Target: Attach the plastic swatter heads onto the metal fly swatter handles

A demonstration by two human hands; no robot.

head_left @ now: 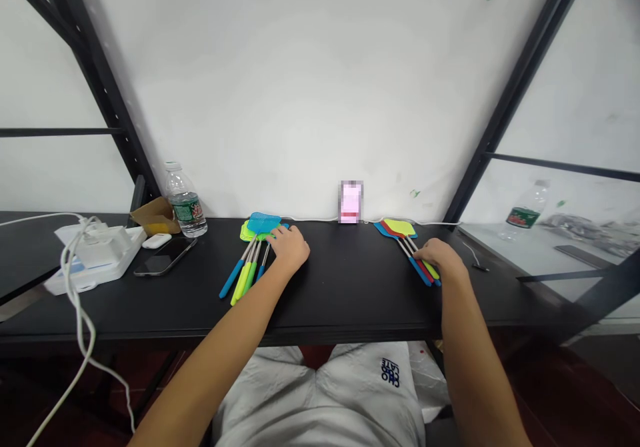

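My left hand [289, 247] lies palm down at the right end of a bunch of fly swatters [250, 267], its fingers over the metal shafts near the blue and lime mesh heads. Those swatters have blue and lime-green handles pointing toward me. My right hand [436, 257] rests across the shafts of a second bunch of fly swatters [407, 242], with blue, red and yellow heads. Whether either hand grips its shafts is hidden by the fingers.
On the black tabletop [350, 287] stand a water bottle [185, 202], a smartphone [165, 257], a white earbud case [156, 240] and a white power strip [103, 254] with tangled cable. A blurred pink upright object [351, 202] stands against the white wall.
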